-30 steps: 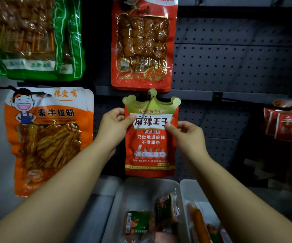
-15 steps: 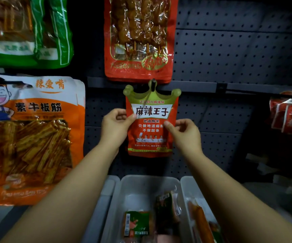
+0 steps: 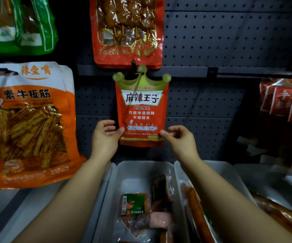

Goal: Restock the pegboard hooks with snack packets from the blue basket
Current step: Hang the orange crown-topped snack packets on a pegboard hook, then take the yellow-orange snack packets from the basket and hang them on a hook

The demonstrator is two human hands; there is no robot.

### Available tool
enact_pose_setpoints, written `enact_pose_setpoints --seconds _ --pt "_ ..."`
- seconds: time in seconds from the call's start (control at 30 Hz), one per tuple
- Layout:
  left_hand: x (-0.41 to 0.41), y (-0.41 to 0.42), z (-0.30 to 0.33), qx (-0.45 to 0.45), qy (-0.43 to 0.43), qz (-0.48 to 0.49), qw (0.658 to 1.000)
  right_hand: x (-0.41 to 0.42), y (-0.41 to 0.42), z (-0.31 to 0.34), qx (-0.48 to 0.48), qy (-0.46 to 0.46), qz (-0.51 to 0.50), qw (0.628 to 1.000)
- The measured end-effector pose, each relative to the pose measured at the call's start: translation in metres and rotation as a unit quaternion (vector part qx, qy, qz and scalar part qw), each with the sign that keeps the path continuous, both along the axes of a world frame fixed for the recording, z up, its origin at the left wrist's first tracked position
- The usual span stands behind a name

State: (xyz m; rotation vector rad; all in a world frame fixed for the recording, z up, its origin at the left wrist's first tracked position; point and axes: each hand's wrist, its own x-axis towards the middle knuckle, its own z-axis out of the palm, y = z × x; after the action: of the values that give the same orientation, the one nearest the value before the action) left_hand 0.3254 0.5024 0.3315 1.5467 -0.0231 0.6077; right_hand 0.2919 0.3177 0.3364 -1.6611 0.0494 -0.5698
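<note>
A red snack packet with a green crown-shaped top (image 3: 141, 109) hangs flat against the dark pegboard (image 3: 212, 41), its top hole over a black hook (image 3: 133, 66). My left hand (image 3: 105, 137) pinches the packet's lower left edge, thumb in front and fingers curled behind. At the lower right edge my right hand (image 3: 180, 139) pinches it with its fingertips. No blue basket is in view.
A big orange packet (image 3: 27, 120) hangs at the left, a green one (image 3: 18, 23) above it, and a red skewer packet (image 3: 127, 28) right above the hook. Small red packets (image 3: 285, 102) hang at the right. Below stand clear bins (image 3: 141, 169) holding loose snacks.
Both hands slid down the red packet from its upper sides to its lower edges. The packet now hangs lower and straighter on the hook, and the view has moved closer.
</note>
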Motion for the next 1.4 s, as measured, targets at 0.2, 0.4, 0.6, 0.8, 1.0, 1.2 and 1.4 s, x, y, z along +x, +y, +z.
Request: enact_pose_setpoints --seconds 0.2,0.4,0.6,0.8,1.0,1.2,1.4 --pt "-0.076 -0.033 -0.03 -0.007 -0.013 -0.059 0.998 -0.064 -0.048 -0.023 0.001 0.025 0.008 1.0" --pt "-0.185 -0.138 -0.065 0.065 0.033 -0.325 0.943 -0.204 -0.15 -0.072 -0.009 0.022 0.017 1.0" --pt "-0.28 -0.274 -0.142 0.15 0.131 -0.553 0.809 -0.373 -0.274 -0.163 0.026 0.176 -0.121 0.977" --pt "-0.351 -0.374 -0.255 0.209 0.251 -0.605 0.726 -0.516 -0.36 -0.272 -0.008 0.404 -0.242 0.882" --pt "-0.383 -0.432 -0.336 0.252 0.358 -0.542 0.718 -0.542 -0.419 -0.331 -0.196 0.501 -0.275 0.797" --pt "-0.395 -0.479 -0.378 0.277 0.376 -0.517 0.717 -0.526 -0.472 -0.383 -0.288 0.526 -0.299 0.742" --pt "-0.403 -0.497 -0.374 0.282 0.346 -0.526 0.724 -0.526 -0.465 -0.4 -0.402 0.523 -0.289 0.694"
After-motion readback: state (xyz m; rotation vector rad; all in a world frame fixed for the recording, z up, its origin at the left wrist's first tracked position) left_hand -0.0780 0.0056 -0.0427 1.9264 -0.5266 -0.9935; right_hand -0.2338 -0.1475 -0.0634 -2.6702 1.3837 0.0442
